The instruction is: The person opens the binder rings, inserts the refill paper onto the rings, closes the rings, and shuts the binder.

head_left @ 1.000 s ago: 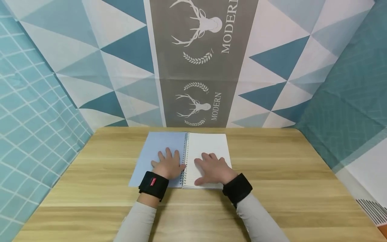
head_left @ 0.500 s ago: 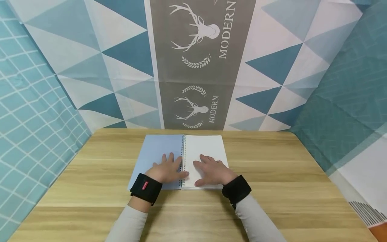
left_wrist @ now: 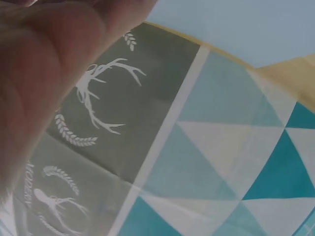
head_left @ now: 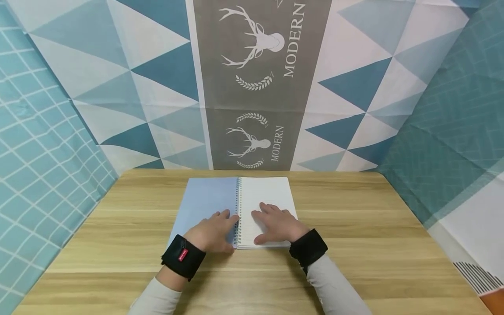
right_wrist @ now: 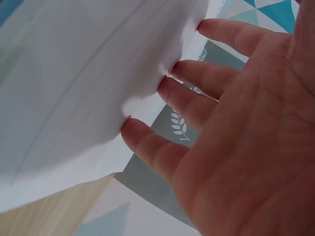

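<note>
A spiral notebook (head_left: 265,190) lies spread flat on the table, a blue cover (head_left: 210,194) on its left side and a white lined page (head_left: 252,232) on its right, joined by a wire coil. My left hand (head_left: 212,232) is over the lower part of the blue cover, near the coil, fingers extended and thumb at the bottom edge. In the left wrist view only part of the palm (left_wrist: 44,59) shows. My right hand (head_left: 277,225) rests on the white page with spread fingers. The right wrist view shows its fingertips (right_wrist: 133,125) touching the paper.
The wooden table (head_left: 342,253) extends around the notebook. A patterned cloth (head_left: 165,87) with deer and triangles hangs behind the table's back edge. Blue checked cloth (head_left: 43,153) stands at the left, and green cloth (head_left: 453,113) at the right.
My left hand has moved down and to the left across the blue cover, toward the notebook's lower edge. My right hand stays on the white page. The head view has shifted slightly.
</note>
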The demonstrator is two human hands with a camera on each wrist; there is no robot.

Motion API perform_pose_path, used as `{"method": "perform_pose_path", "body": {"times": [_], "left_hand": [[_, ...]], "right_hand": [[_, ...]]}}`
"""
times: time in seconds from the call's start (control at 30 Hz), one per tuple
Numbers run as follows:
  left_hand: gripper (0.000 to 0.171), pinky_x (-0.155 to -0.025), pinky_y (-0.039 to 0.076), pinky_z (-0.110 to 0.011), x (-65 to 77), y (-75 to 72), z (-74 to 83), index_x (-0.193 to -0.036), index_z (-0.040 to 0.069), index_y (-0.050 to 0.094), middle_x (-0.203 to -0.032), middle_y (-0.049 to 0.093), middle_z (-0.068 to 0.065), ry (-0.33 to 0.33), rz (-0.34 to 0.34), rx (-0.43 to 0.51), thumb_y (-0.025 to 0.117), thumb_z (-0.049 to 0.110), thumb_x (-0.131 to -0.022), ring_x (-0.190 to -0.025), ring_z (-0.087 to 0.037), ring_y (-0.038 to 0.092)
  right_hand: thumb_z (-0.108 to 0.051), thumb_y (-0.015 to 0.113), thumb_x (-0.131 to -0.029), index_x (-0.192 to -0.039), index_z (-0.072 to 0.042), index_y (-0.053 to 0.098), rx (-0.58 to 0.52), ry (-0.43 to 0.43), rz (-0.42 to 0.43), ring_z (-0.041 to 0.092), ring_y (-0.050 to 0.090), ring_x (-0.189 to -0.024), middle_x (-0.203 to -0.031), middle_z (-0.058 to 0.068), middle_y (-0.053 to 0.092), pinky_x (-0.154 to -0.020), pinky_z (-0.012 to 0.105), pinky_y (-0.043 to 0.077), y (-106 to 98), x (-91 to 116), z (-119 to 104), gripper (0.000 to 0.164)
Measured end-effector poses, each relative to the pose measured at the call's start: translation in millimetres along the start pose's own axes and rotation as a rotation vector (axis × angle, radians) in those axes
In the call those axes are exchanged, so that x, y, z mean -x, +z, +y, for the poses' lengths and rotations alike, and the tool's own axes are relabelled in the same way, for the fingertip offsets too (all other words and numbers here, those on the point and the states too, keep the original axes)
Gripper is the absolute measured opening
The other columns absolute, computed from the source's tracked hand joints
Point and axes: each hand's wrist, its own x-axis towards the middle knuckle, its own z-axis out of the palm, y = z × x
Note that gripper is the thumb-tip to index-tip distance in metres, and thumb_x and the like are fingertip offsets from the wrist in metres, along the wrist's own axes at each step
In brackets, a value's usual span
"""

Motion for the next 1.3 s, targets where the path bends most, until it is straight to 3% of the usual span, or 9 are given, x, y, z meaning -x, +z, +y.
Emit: {"method": "perform_pose_path", "body": {"times": [0.13,0.33,0.47,0.67,0.9,0.97,1.1,1.23,1.3], "left_hand": [[0.079,-0.093,0.056,-0.05,2.1,-2.4,7.7,-0.142,0.009,0.056,-0.127,0.065,-0.015,0.065,0.074,-0.069,0.089,0.022,-0.071,-0.11,-0.032,0.066],[0.061,-0.072,0.058,-0.042,10.5,-1.1,22.3,-0.129,0.008,0.064,-0.096,0.069,-0.01,0.058,0.174,-0.159,0.085,0.013,-0.072,-0.078,-0.024,0.065],[0.049,-0.063,0.055,-0.04,16.7,4.7,30.1,-0.122,0.006,0.063,-0.083,0.066,-0.011,0.052,0.22,-0.186,0.079,0.007,-0.076,-0.069,-0.022,0.061],[0.028,-0.053,0.054,-0.037,25.4,17.7,37.5,-0.105,0.004,0.061,-0.071,0.06,-0.011,0.074,0.376,-0.31,0.074,-0.003,-0.081,-0.062,-0.023,0.061],[0.021,-0.046,0.052,-0.034,32.6,32.1,46.8,-0.093,0.004,0.059,-0.063,0.057,-0.01,0.006,0.52,-0.381,0.073,-0.003,-0.079,-0.056,-0.02,0.058],[0.02,-0.046,0.052,-0.036,33.9,31.3,45.9,-0.095,0.003,0.061,-0.063,0.058,-0.009,0.003,0.48,-0.304,0.073,0.0,-0.079,-0.055,-0.021,0.058],[0.045,-0.072,0.059,-0.048,39.8,2.8,26.1,-0.126,0.0,0.061,-0.093,0.071,-0.02,-0.049,0.242,0.015,0.075,0.019,-0.088,-0.084,-0.033,0.071],[0.075,-0.071,0.058,-0.043,51.2,-33.9,-10.6,-0.154,0.002,0.036,-0.128,0.064,-0.028,-0.156,0.055,0.281,0.068,0.037,-0.096,-0.074,-0.03,0.071],[0.081,-0.062,0.055,-0.037,56.1,-44.2,-28.5,-0.16,0.004,0.025,-0.124,0.065,-0.027,-0.186,0.006,0.376,0.064,0.04,-0.099,-0.055,-0.022,0.061]], "right_hand": [[-0.049,0.078,-0.086,-0.152,-0.017,0.046,0.011,-0.007,0.011,0.041,0.033,-0.151,-0.165,0.018,0.034,-0.111,0.068,0.036,-1,0,0,0.08],[-0.049,0.078,-0.086,-0.152,-0.017,0.046,0.01,-0.018,0.008,0.042,0.034,-0.151,-0.164,0.019,0.034,-0.109,0.07,0.036,0,1,-2,0.08],[-0.048,0.078,-0.085,-0.151,-0.017,0.047,0.012,-0.02,0.011,0.041,0.035,-0.151,-0.163,0.018,0.036,-0.109,0.07,0.037,3,0,-3,0.079],[-0.049,0.078,-0.085,-0.149,-0.018,0.048,0.032,-0.023,0.026,0.041,0.036,-0.15,-0.163,0.019,0.037,-0.107,0.07,0.039,4,-1,-3,0.078],[-0.05,0.079,-0.084,-0.15,-0.019,0.049,0.03,-0.01,0.026,0.042,0.036,-0.15,-0.163,0.019,0.037,-0.108,0.069,0.038,5,1,-1,0.079],[-0.049,0.079,-0.084,-0.15,-0.018,0.049,0.024,-0.015,0.025,0.042,0.036,-0.15,-0.163,0.019,0.037,-0.108,0.069,0.038,6,2,0,0.079],[-0.05,0.079,-0.085,-0.15,-0.018,0.049,0.024,-0.02,0.031,0.042,0.036,-0.149,-0.163,0.019,0.037,-0.108,0.069,0.038,5,2,0,0.078],[-0.05,0.078,-0.085,-0.149,-0.018,0.049,0.042,-0.014,0.037,0.042,0.038,-0.148,-0.162,0.019,0.038,-0.107,0.068,0.039,4,2,-4,0.078],[-0.05,0.078,-0.085,-0.149,-0.017,0.049,0.05,-0.012,0.041,0.042,0.04,-0.147,-0.161,0.019,0.039,-0.106,0.068,0.04,3,3,-7,0.077]]}}
